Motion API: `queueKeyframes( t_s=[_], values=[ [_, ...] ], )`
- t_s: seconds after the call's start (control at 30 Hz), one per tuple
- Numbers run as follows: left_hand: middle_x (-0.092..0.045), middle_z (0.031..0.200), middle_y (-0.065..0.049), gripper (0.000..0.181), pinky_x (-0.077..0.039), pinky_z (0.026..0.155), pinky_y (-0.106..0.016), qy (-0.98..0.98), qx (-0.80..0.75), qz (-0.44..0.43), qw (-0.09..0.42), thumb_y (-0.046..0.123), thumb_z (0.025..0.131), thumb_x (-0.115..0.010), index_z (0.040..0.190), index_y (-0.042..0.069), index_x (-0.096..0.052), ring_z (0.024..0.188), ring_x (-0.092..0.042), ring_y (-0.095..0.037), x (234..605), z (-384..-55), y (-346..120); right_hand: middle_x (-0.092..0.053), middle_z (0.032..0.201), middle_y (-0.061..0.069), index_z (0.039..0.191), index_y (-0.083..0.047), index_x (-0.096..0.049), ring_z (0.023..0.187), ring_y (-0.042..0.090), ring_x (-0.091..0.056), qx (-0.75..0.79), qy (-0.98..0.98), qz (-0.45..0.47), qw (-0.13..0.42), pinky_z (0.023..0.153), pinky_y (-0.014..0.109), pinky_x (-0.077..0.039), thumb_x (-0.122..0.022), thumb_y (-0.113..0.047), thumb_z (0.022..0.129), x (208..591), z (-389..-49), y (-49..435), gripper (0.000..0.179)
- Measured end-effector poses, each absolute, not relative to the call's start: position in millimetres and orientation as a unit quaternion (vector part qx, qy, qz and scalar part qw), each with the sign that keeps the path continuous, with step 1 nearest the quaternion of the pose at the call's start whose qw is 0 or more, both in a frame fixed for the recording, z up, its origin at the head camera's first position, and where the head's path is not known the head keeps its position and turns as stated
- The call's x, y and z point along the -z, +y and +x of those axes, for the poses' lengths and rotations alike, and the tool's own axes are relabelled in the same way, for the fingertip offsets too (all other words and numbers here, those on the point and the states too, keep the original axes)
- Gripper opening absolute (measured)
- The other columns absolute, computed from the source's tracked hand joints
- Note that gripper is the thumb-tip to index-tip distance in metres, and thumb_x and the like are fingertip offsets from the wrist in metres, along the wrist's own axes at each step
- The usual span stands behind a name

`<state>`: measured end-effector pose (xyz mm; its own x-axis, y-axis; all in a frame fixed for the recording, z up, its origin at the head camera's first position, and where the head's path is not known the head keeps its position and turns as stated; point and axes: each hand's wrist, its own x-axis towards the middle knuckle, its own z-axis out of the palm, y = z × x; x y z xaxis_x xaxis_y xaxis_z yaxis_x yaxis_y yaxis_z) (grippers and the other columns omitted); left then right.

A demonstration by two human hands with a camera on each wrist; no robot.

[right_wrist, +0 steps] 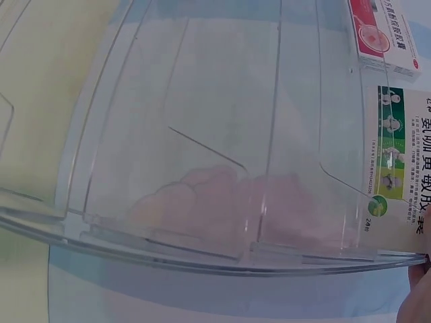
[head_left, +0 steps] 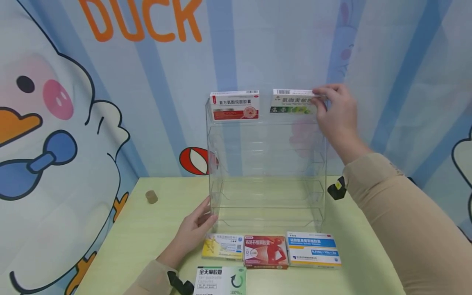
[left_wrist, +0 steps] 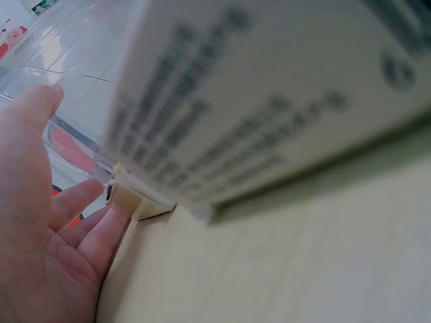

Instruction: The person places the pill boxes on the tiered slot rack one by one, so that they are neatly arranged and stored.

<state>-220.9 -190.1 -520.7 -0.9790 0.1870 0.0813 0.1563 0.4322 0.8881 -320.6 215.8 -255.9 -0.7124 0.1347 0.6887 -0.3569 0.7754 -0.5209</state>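
At the far left, a cartoon duck is filling the printed backdrop. A small brown cylinder is standing near the back of the bench. Your left hand is resting against the lower left side of the clear tiered rack, thumb and fingers spread apart. Just beside it, in the front row on the bench, a yellow-and-white medicine box is lying face up; a green-and-white gastrodia capsule box is lying nearer you, partly cut off by the lower edge of the head view. High at the rack's left, a red-and-white capsule box is standing at the top tier. Below, the red ibuprofen box is lying at the middle of the front row. At the right of the top tier, apart from the red-and-white box, the Ankahuangmin capsule box is facing you; whether its base is resting on the tier you cannot tell. In the front row, the blue-and-white glucosamine box is lying rightmost. Your right hand is pinching the Ankahuangmin capsule box by its right end, between thumb and fingers.
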Motion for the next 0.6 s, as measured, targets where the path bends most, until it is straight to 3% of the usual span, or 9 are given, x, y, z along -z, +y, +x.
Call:
queueKeyframes(
  t_s=[0.27, 0.6],
  values=[
    [-0.059, 0.165, -0.007, 0.072, -0.052, 0.123, -0.055, 0.846, -0.523, 0.100, 0.018, 0.047, 0.109, -0.069, 0.171, 0.048, -0.033, 0.146, -0.065, -0.031, 518, -220, -189, -0.064, 0.146, 0.018, 0.137, -0.003, -0.074, 0.136, 0.037, -0.061, -0.327, -0.867, 0.061, 0.370, 0.117, 0.053, -0.053, -0.067, -0.012, 0.110, 262, -318, 215, 0.030],
    [-0.059, 0.165, -0.009, 0.071, -0.052, 0.123, -0.055, 0.846, -0.523, 0.101, 0.014, 0.047, 0.109, -0.069, 0.171, 0.047, -0.034, 0.146, -0.065, -0.033, 521, -221, -190, -0.059, 0.156, 0.018, 0.145, -0.003, -0.069, 0.149, 0.039, -0.054, -0.348, -0.862, 0.073, 0.360, 0.132, 0.051, -0.040, -0.068, -0.006, 0.106, 267, -315, 208, 0.040]
  ],
)
